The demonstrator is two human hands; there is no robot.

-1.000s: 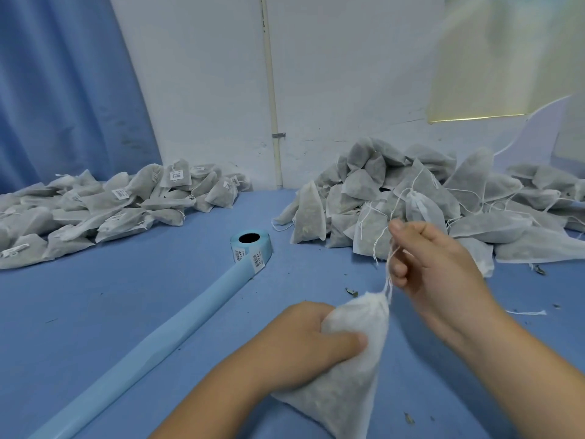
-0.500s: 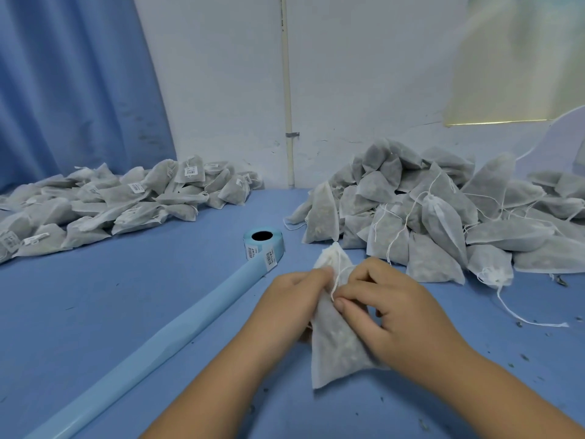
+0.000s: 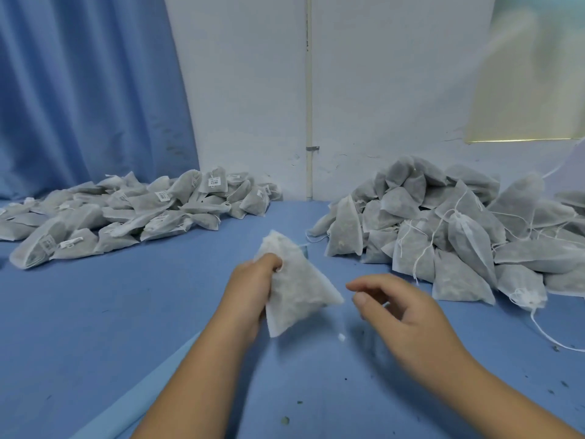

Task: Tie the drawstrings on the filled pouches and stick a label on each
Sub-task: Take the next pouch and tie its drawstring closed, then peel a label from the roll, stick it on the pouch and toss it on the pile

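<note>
Blue curtain beside white wall with thin pipe

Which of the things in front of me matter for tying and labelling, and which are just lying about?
Job: pouch gripped by the left hand; right hand beside it; unlabelled pouch pile, right; labelled pouch pile, left; label backing strip.
Lying about: blue curtain; wall pipe; crumbs on the table.
</note>
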